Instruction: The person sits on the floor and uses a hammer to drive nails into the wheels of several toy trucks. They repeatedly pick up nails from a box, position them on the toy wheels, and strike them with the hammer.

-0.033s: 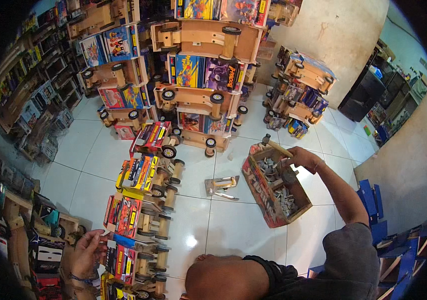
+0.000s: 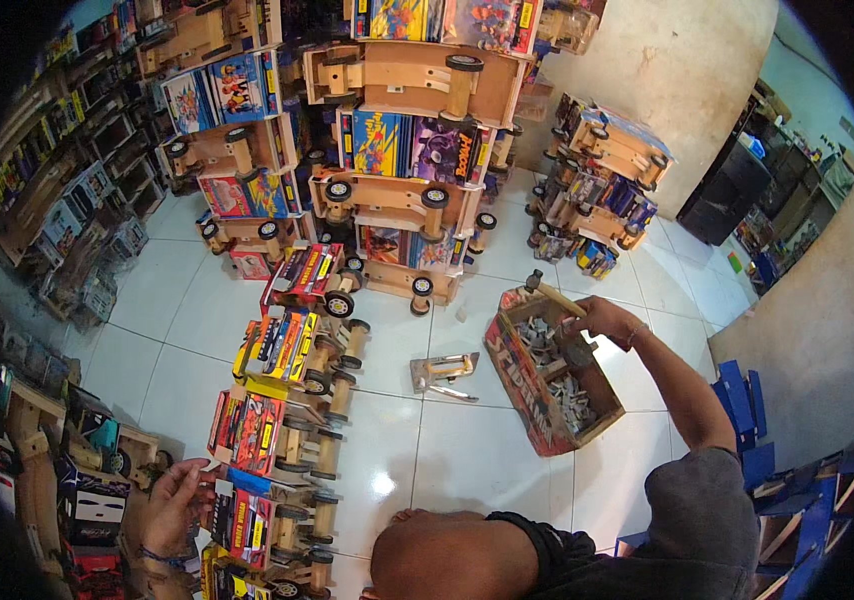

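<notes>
My right hand (image 2: 609, 322) is closed round the wooden handle of a hammer (image 2: 555, 294), held over a wooden box (image 2: 519, 392) with printed sides. Small grey pieces (image 2: 572, 403) fill part of that box. At the lower left, my left hand (image 2: 175, 500) is closed, thumb and fingers pinching a small pale piece (image 2: 209, 466). It is beside a row of wooden toy trucks lying on their sides, nearest a red one (image 2: 247, 432) and another red one (image 2: 244, 522) with a blue part between them. Their wheels face right.
On the white tiled floor (image 2: 467, 450) lies a metal-and-wood tool (image 2: 445, 372), left of the box. Stacked toy trucks (image 2: 412, 145) rise at the back, with a smaller stack (image 2: 602, 190) to their right. Blue panels (image 2: 742, 405) stand at the right; more toys line the left side.
</notes>
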The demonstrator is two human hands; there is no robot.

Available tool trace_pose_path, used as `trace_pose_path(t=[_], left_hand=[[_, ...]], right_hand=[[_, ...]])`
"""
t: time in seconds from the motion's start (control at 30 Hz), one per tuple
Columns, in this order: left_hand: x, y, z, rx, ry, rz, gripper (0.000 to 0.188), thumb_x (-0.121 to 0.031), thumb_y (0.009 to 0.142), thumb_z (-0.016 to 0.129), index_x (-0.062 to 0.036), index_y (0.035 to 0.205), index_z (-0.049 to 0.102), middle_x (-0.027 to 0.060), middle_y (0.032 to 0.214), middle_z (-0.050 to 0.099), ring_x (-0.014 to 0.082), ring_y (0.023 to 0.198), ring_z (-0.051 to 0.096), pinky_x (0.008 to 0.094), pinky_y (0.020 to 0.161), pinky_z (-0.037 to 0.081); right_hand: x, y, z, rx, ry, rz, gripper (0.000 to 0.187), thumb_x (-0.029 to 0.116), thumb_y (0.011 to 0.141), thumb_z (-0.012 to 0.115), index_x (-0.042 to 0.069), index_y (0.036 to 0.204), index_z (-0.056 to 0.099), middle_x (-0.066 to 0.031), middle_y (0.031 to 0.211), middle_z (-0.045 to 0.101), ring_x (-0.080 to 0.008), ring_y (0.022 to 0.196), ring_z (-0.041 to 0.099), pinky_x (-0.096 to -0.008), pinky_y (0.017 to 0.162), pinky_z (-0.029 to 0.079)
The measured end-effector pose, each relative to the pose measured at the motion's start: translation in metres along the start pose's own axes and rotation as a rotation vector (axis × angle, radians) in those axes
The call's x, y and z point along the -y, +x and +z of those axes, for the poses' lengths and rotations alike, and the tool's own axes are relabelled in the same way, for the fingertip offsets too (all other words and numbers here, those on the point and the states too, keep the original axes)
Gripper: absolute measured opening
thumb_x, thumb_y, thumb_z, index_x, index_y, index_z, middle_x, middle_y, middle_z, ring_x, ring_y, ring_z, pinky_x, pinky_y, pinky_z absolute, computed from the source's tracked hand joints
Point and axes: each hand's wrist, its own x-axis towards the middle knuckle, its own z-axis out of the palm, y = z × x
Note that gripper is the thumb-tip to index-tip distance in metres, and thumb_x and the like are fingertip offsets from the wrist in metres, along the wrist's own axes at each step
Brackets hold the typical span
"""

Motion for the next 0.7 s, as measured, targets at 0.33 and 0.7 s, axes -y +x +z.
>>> trace_pose_path(t=[0.33,0.7], left_hand=[[-0.002,0.000,-0.002,-0.015,0.011,0.024,0.034,-0.031,0.104,0.061,-0.0066,0.129,0.061,0.0023,0.103,0.070,0.0092,0.083,0.063,0.0251,0.071,0.051],[-0.016,-0.007,0.001,-0.176,0.189,0.131,0.032,-0.030,0.103,0.064,-0.0052,0.123,0.064,0.0032,0.105,0.067,0.0095,0.089,0.062,0.0258,0.076,0.049]], right_hand=[[-0.061,0.043,0.008,-0.360,-0.427,-0.333,0.026,0.016,0.084,0.075,0.007,0.109,0.075,-0.0082,0.098,0.075,-0.0162,0.089,0.068,-0.0346,0.084,0.055],[0.004,-0.008,0.020,-0.254,0.214,-0.148,0.031,0.013,0.084,0.082,0.006,0.112,0.069,0.0002,0.099,0.066,-0.0101,0.081,0.060,-0.0275,0.073,0.050]])
